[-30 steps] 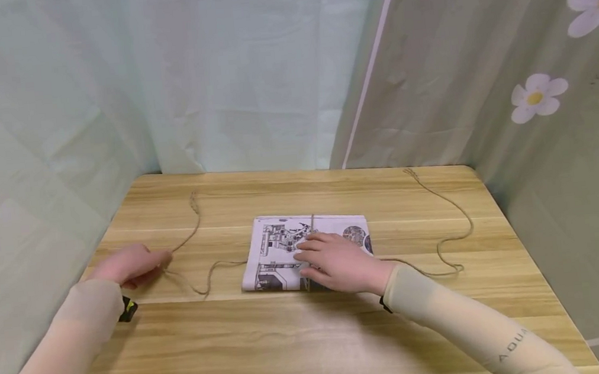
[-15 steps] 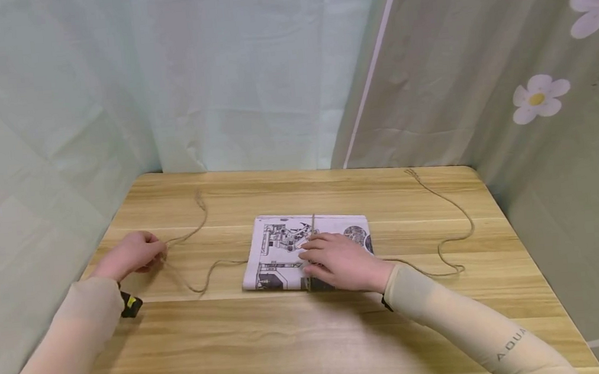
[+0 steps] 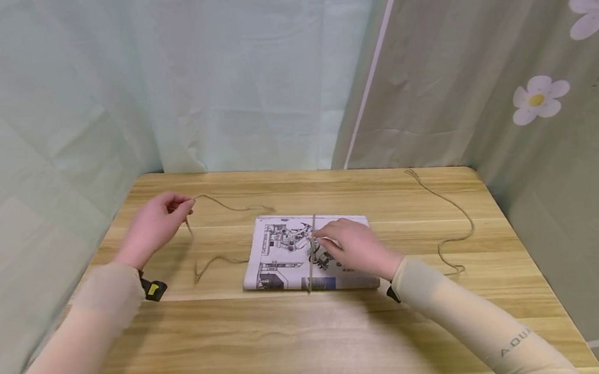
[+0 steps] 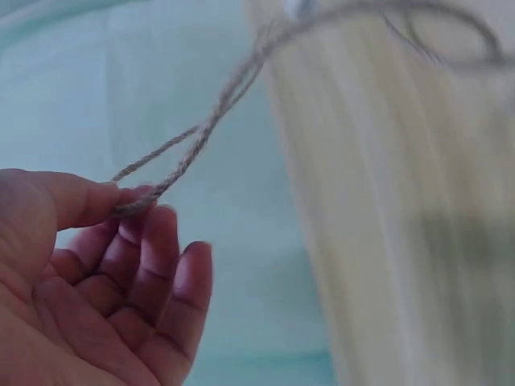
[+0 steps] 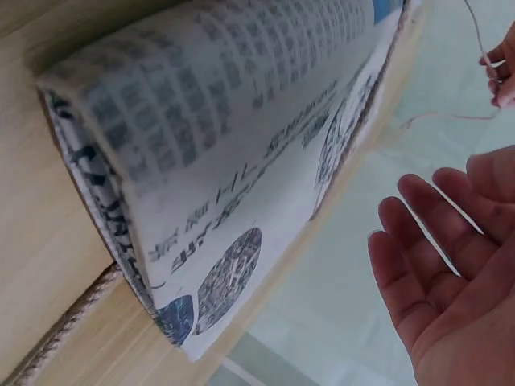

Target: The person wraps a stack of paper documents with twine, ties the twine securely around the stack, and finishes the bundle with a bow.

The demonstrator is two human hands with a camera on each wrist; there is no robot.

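Observation:
My left hand [image 3: 154, 228] is raised over the left of the table, pinching a length of brown twine [image 4: 211, 121] between thumb and fingertips. From that pinch, one part of the twine trails toward the back and another drops to the tabletop. A folded newspaper bundle [image 3: 278, 254] lies flat in the middle, and a strand of twine [image 3: 309, 275] crosses its top from back to front. Over the bundle, my right hand [image 3: 360, 247] has its fingertips near that strand; in the right wrist view its fingers [image 5: 426, 217] are loosely bent with nothing between them.
The wooden table [image 3: 212, 349] has curtains [image 3: 248, 84] behind it and at both sides. A second length of twine [image 3: 453, 203] curves over the table's right side, its frayed end near the back edge.
My left hand has lifted the twine and moved right and toward the back, swinging its loose end right. The right hand has come up slightly off the newspaper, its fingers drawn in.

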